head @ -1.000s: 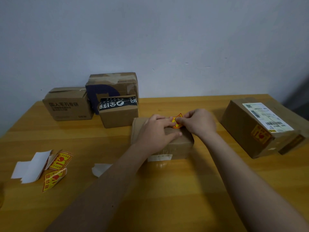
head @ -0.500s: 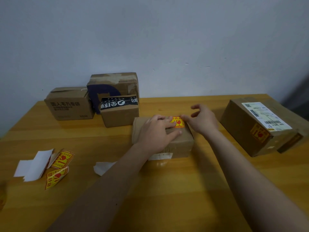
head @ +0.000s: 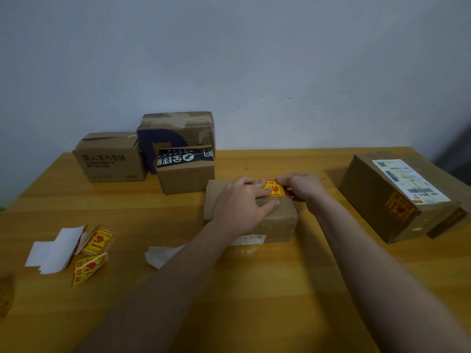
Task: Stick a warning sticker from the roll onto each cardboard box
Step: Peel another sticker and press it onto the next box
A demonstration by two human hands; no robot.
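head view: both hands are on the middle box (head: 254, 217), and the sticker (head: 274, 190) lies flat on its top, right between them. the left hand (head: 242, 202) is spread wide, fingers straight, palm down on the lid, fingertips reaching the sticker's left edge, so it holds nothing, only presses. the right hand (head: 303, 187) sits just to the sticker's right with fingers bent down over that edge, pressing too; whether anything is pinched under them i cannot tell. the sticker's long side runs left to right, hand to hand, so a smoothing stroke looks like it should run along that line, and either hand is close enough to make it.

against half a second ago: the right hand was lifted with fingers splayed off the box, and now it's down on the sticker's right edge. a second ago the sticker was still tipped up between the fingertips; now it's laid flat. the left hand has barely shifted.

away to the right of the hands, the big box (head: 397, 200) already wears a sticker. beyond the left hand three boxes (head: 178, 154) wait by the wall, none showing one on the faces seen. spare stickers (head: 94, 253) lie well off to the left of the left arm.
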